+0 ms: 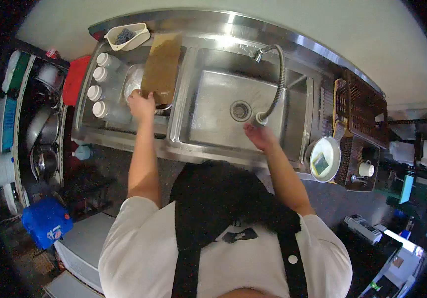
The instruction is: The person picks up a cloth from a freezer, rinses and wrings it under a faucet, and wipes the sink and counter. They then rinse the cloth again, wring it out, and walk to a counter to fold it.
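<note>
In the left basin, my left hand [142, 105] is closed, its fingertips at the near edge of a clear, shiny plastic item [133, 79]. What it grips is hidden under the fingers. A flat brown board [162, 64] lies just right of that hand, tilted across the basin. Over the front of the right basin, my right hand [260, 136] is close under the white end of the flexible metal faucet hose [281, 79]; its fingers are blurred. The right basin [213, 109] is bare metal with a round drain [241, 111].
Several white-capped clear bottles [109, 92] line the left basin's far left side. A cream dish with a dark scrubber [126, 37] sits at the back left corner. On the right are a white bowl with a sponge [325, 159] and brown drying racks [360, 111]. Shelves with pots [44, 159] stand left.
</note>
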Demonstrator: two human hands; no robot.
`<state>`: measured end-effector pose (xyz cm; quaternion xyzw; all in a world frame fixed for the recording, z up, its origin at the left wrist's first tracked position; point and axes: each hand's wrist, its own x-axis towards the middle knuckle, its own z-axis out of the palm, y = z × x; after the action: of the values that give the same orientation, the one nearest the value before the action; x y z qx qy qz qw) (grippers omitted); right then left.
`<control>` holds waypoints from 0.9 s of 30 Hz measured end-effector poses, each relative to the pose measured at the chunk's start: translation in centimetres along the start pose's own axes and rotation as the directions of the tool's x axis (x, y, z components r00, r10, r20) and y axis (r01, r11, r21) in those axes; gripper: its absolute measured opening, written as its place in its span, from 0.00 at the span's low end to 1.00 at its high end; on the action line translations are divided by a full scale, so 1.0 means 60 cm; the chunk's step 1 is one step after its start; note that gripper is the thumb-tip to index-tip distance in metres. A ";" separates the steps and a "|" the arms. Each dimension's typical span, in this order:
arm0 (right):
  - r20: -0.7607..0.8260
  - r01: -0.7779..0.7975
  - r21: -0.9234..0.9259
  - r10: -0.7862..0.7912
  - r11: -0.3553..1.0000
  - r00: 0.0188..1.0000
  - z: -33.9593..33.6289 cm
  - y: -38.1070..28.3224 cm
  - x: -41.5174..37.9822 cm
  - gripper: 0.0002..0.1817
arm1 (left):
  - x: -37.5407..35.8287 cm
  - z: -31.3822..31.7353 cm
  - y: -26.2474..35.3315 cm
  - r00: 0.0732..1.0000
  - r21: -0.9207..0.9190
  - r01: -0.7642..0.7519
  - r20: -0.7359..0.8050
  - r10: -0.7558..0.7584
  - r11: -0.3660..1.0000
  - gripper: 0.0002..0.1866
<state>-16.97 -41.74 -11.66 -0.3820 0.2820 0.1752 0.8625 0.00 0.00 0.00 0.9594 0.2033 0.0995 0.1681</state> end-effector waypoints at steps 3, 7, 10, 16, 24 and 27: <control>0.211 -0.144 0.231 0.095 0.962 0.973 0.099 0.028 0.082 0.16 | 0.097 -0.044 -0.038 0.996 -0.178 0.062 0.072 -0.050 0.982 0.36; 0.028 0.186 -0.644 -0.221 0.742 0.975 -0.061 -0.029 0.188 0.12 | 0.074 -0.022 -0.041 0.988 -0.221 0.096 0.137 -0.066 0.971 0.36; 0.014 0.273 -0.895 -0.590 0.352 0.808 0.072 -0.179 0.133 0.18 | 0.095 0.026 -0.071 0.990 -0.292 0.108 0.119 -0.075 0.950 0.33; 0.448 0.467 -0.862 -0.724 -0.196 0.524 0.182 -0.282 0.225 0.20 | 0.064 -0.027 -0.023 0.925 -0.579 0.273 0.378 -0.044 0.769 0.18; 0.037 0.464 -0.875 -0.935 0.140 0.353 0.164 -0.250 0.319 0.16 | -0.077 -0.156 0.100 0.940 -0.319 -0.161 0.238 0.243 0.934 0.23; 0.084 0.544 -0.814 -0.887 0.202 0.454 0.043 -0.241 0.443 0.22 | -0.110 -0.187 0.109 0.937 -0.414 -0.139 0.238 0.254 0.900 0.24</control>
<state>12.11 -46.83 -18.63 -0.8119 0.1347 -0.2458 0.5121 -6.49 -5.26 11.96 0.9262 0.0540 0.0146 0.3728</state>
